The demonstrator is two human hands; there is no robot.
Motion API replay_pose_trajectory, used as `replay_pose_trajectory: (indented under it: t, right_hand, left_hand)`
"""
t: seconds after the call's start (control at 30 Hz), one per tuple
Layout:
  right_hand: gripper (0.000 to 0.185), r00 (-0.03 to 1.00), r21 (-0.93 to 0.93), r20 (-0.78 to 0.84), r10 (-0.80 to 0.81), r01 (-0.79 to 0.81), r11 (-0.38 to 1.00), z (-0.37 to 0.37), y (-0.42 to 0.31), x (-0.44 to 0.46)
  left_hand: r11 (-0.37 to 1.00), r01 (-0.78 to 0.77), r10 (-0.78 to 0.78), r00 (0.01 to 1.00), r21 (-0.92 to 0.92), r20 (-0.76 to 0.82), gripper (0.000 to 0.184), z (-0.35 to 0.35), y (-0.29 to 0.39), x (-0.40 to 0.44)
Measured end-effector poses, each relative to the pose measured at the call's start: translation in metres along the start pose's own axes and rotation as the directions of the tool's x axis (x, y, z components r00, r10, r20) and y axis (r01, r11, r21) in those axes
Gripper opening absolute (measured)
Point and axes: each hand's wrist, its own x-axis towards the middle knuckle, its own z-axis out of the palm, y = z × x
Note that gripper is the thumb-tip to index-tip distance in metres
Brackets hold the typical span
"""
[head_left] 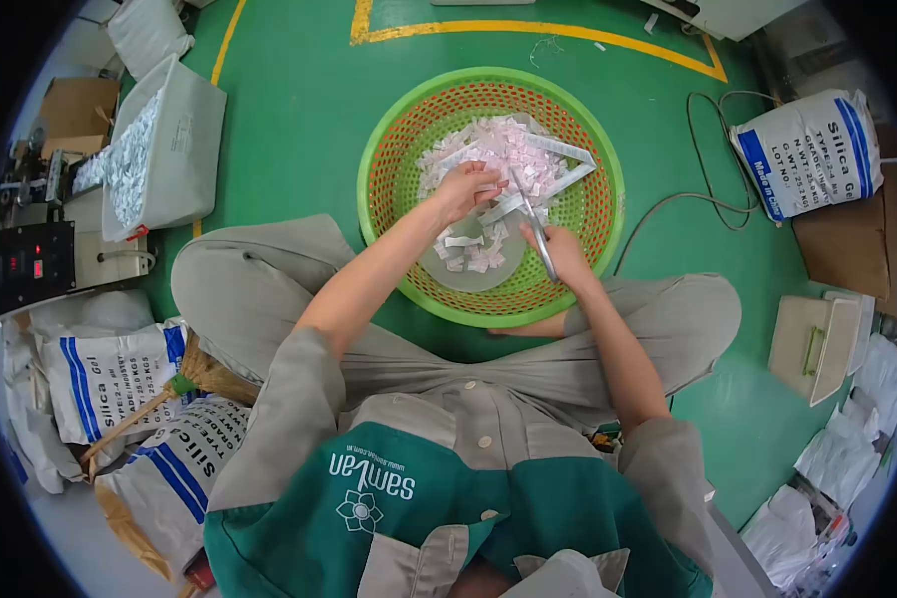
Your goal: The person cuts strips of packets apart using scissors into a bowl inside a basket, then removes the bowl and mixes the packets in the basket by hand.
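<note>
My right hand (566,255) is closed round the handles of a pair of scissors (543,249), whose blades point up and away from me. My left hand (466,191) is closed in a pinch at the end of a white strip of small sachets (572,177), just left of the blades. The strip loops to the right over a green and red plastic basket (389,264) between my legs. Inside lie a translucent round sheet or bag (503,274) and a pile of small pale-pink sachets (458,145).
At left stands a grey bin (189,130) filled with sachets. Silica gel bags (812,154) sit on the right, with more (115,379) on the left beside a broom (209,374). A cable (658,204) curves over the green floor. A beige container (812,344) stands at right.
</note>
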Motion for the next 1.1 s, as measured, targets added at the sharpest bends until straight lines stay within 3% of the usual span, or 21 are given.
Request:
replay_pose_trajectory:
  t: [0.13, 0.23, 0.43, 0.5, 0.6, 0.7, 0.73, 0.8, 0.9, 1.0, 1.1]
  right_hand:
    - [0.071, 0.999, -0.014, -0.020, 0.032, -0.032, 0.999, -0.006, 0.006, 0.000]
    - [0.071, 0.993, 0.061, -0.112, -0.034, 0.041, 0.997, -0.001, 0.002, -0.005]
    - [0.070, 0.977, -0.081, -0.132, -0.168, 0.159, 0.984, 0.015, 0.008, 0.002]
    - [0.069, 0.992, 0.014, -0.033, -0.119, 0.119, 0.993, 0.004, -0.003, -0.006]
    - [0.069, 0.995, -0.008, 0.097, -0.005, 0.005, 1.000, -0.004, -0.008, -0.006]
    - [0.071, 0.996, -0.021, 0.082, 0.038, -0.037, 0.999, -0.004, -0.001, -0.001]
    - [0.072, 0.998, -0.008, 0.055, 0.036, -0.036, 0.999, -0.001, 0.003, 0.001]
    - [0.074, 0.998, 0.091, -0.066, -0.021, 0.027, 0.996, 0.005, 0.012, 0.006]
    - [0.076, 0.992, 0.119, -0.121, -0.044, 0.059, 0.991, 0.002, 0.009, 0.005]
    - [0.076, 0.992, 0.111, -0.122, -0.043, 0.056, 0.992, 0.001, 0.008, 0.002]
    - [0.077, 0.994, 0.110, -0.106, 0.018, -0.006, 0.994, -0.003, 0.004, -0.001]
  left_hand:
    - [0.998, 0.009, -0.007, 1.000, -0.063, 0.024, 0.047, -0.002, 0.007, -0.003]
    - [0.994, -0.008, 0.015, 0.998, -0.109, 0.068, 0.054, -0.004, 0.006, -0.001]
    - [0.990, 0.013, 0.009, 0.987, -0.140, 0.158, 0.065, 0.000, 0.000, 0.002]
    - [0.995, 0.020, -0.002, 0.984, -0.099, 0.176, 0.067, 0.002, -0.001, -0.001]
    - [0.996, 0.026, -0.014, 0.990, -0.082, 0.141, 0.071, -0.002, -0.006, 0.004]
    - [0.982, -0.091, 0.117, 0.981, 0.166, -0.157, 0.067, 0.006, -0.021, 0.004]
    - [0.872, -0.170, 0.249, 0.961, 0.460, -0.117, 0.064, 0.004, -0.028, 0.003]
    - [0.400, -0.267, 0.440, 0.895, 0.877, 0.072, 0.057, -0.002, -0.048, -0.001]
    - [-0.013, -0.516, 0.273, 0.822, 0.857, 0.499, 0.046, -0.013, -0.084, -0.019]
    - [-0.156, -0.393, 0.204, 0.885, 0.906, 0.419, 0.047, -0.019, -0.113, -0.034]
    - [0.222, -0.183, 0.561, 0.828, 0.958, 0.028, 0.047, -0.020, -0.121, -0.017]
